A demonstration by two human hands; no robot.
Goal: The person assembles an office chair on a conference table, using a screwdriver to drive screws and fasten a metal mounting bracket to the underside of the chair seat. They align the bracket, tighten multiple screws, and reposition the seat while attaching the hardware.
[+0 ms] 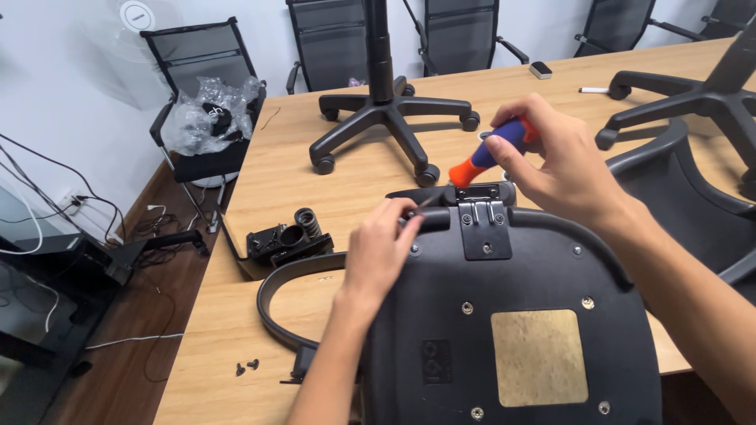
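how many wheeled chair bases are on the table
2: one star base stands at the table's far middle, another base at the far right, partly cut off by the frame; more may be hidden.

Screwdriver [494, 149] handle blue with orange collar; chair seat underside [504, 315] black with tan square patch; table [276, 181] light wood grain; star base [383, 118] black.

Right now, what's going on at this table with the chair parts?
A person has an upturned black chair seat on the wooden table. The right hand holds a blue and orange screwdriver, tip down near the seat's far edge, where the left hand pinches something small. A wheeled chair base stands behind, a black mechanism to the left.
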